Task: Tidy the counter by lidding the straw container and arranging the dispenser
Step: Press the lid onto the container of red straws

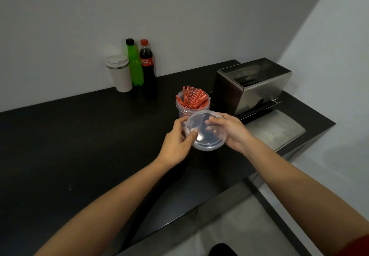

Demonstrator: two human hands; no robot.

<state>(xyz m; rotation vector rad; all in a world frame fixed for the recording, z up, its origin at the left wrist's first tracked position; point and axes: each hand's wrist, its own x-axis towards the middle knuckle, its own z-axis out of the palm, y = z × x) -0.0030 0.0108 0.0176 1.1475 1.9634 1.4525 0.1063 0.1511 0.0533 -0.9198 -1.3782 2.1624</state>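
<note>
Fingers of both hands gripping one clear lid [206, 131], one straw container [192, 104], two bottles [147, 68]

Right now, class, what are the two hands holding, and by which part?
Both hands hold the clear lid by its rim: left hand on the left edge, right hand on the right edge.

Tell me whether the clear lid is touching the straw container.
Cannot tell. In the head view the clear lid, held by both hands, overlaps the straw container front; no gap or contact shows.
</note>
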